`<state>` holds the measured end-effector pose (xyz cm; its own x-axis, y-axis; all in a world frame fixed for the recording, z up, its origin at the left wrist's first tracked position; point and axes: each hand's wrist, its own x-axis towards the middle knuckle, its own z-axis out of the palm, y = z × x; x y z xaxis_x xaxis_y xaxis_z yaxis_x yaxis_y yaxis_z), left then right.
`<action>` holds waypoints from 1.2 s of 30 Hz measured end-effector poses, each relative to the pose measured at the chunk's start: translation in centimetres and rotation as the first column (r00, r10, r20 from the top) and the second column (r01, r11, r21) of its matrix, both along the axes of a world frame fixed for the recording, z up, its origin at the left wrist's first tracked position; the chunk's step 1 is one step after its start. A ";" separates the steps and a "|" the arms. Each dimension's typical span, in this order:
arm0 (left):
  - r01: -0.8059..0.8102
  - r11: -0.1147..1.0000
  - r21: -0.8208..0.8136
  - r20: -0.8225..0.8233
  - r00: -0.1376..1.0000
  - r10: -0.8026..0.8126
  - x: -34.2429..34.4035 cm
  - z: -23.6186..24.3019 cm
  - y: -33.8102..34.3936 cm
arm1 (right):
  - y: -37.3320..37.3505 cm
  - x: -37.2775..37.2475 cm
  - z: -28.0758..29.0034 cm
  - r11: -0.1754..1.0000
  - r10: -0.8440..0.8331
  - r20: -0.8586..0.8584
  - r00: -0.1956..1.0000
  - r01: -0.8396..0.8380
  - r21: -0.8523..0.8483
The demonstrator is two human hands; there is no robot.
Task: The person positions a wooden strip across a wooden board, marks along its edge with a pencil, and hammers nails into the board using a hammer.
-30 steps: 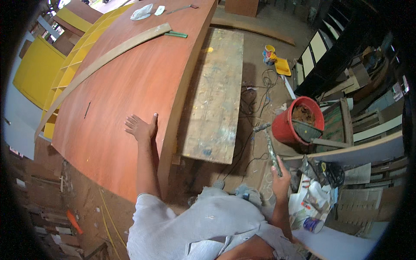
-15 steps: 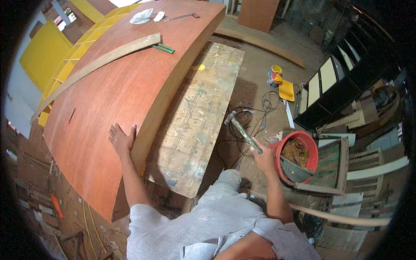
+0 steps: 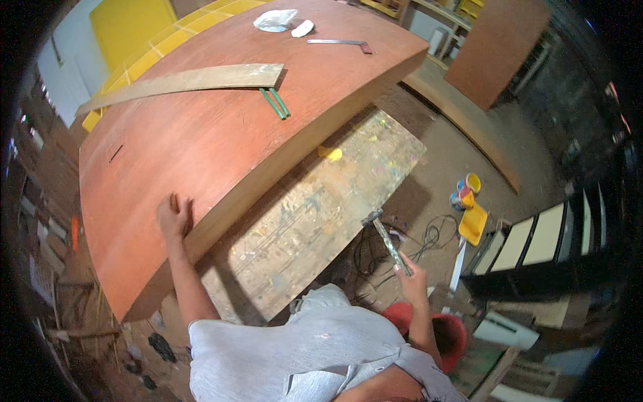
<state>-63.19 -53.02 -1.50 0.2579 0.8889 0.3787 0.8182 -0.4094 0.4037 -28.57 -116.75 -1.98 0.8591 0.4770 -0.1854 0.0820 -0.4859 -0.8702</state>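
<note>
My left hand [image 3: 174, 218] rests on the large reddish-brown wooden panel [image 3: 201, 154] near its front edge. Its thumb stands apart from loosely bent fingers, and nothing shows in it. In my right hand [image 3: 413, 281] is a hammer [image 3: 387, 242] with a worn, paint-flecked handle, gripped near the handle's end. The hammer's metal head points up and away, above the near right edge of a paint-spattered board [image 3: 301, 208]. This board lies lower than the panel, on its right side.
On the panel lie a wooden strip [image 3: 194, 82], two green handles [image 3: 276, 106], a red-ended metal square [image 3: 340, 43] and a white plastic bag [image 3: 274, 20]. Paint pots [image 3: 463, 195], a yellow tray [image 3: 474, 224], a tangled cable [image 3: 435, 234] and a red bucket [image 3: 457, 338] stand or lie to the right.
My view has swung, so the panel and floor items sit differently. My left hand's fingers, spread flat before, are now drawn in. The hammer stays in my right hand, now nearer the spattered board.
</note>
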 end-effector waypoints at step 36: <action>-0.171 0.985 -0.021 0.309 0.936 0.169 77.2 3.5 -13.6 | 3.6 83.3 7.6 0.965 0.234 0.190 0.954 -0.251 0.072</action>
<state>14.01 -66.65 1.98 -0.0269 0.9066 0.4210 0.7114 -0.2786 0.6452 54.74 -113.15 5.60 0.7306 0.6826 0.0160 0.3452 -0.3490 -0.8712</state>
